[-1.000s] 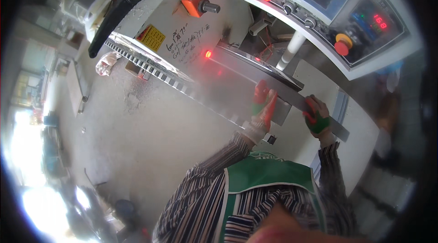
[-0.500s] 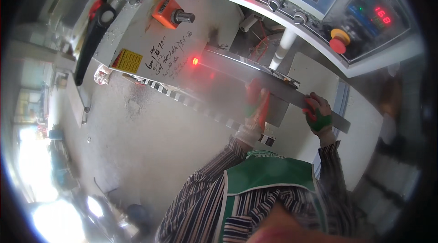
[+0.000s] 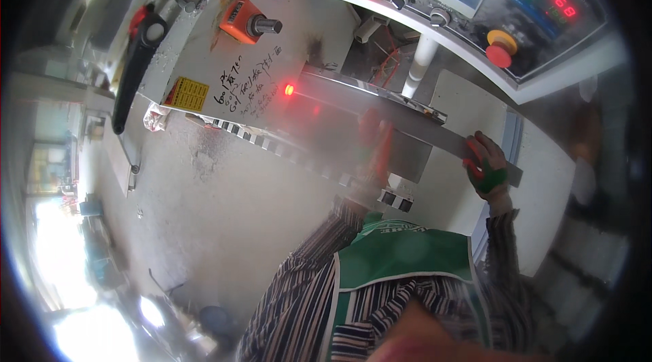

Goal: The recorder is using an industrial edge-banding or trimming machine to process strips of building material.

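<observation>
A long, flat grey strip (image 3: 435, 134) lies slantwise along the metal guide of a machine, its free end out to the right. My right hand (image 3: 487, 168), in a green and red-orange glove, grips this strip near that end, fingers over the upper edge and thumb on the near face. My left hand (image 3: 375, 148), also with red-orange fingers, is at the strip further left, beside the machine's front edge. A hazy smear covers that hand, so how its fingers are placed is unclear.
A control panel (image 3: 468, 29) with lit red digits and a red stop button (image 3: 499, 56) overhangs at upper right. On the machine's cover (image 3: 272, 56) are an orange dial block (image 3: 241, 20) and a glowing red lamp (image 3: 289, 89). A black lever (image 3: 136, 66) stands at left.
My right hand has slid rightward along the grey strip, closer to its end. The left hand has stayed at about the same place. The whole view has shifted slightly.
</observation>
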Demonstrator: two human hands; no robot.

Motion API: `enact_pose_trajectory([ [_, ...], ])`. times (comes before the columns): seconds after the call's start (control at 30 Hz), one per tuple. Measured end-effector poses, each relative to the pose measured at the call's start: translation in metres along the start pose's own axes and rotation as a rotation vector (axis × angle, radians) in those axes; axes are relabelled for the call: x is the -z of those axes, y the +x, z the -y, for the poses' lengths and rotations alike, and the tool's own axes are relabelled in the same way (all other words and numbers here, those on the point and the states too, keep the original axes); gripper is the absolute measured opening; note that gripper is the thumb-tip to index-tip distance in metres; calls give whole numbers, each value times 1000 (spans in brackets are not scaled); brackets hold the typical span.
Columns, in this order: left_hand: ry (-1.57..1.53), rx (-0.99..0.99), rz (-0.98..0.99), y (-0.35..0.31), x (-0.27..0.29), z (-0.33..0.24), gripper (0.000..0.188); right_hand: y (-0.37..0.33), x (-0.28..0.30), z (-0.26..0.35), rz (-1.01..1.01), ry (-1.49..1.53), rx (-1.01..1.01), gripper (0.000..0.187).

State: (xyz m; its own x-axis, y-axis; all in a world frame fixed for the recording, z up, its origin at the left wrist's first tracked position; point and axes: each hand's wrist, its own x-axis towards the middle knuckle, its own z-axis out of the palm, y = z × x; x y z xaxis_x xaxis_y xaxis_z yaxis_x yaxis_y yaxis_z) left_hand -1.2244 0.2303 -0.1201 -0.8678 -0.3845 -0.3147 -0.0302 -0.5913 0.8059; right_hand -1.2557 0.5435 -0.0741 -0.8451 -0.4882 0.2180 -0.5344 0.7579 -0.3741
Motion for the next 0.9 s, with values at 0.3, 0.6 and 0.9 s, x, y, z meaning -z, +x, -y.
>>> enact_pose_trajectory([
  [0.3, -17, -79, 54, 13, 7, 16, 46, -14, 11, -12, 14, 15, -74, 58],
  [0.6, 246, -310, 142, 6, 4, 6, 45, -21, 5, -18, 5, -11, -58, 50],
  [0.9, 167, -63, 302, 20, 44, 25, 74, -12, 6, -10, -5, 28, -55, 47],
])
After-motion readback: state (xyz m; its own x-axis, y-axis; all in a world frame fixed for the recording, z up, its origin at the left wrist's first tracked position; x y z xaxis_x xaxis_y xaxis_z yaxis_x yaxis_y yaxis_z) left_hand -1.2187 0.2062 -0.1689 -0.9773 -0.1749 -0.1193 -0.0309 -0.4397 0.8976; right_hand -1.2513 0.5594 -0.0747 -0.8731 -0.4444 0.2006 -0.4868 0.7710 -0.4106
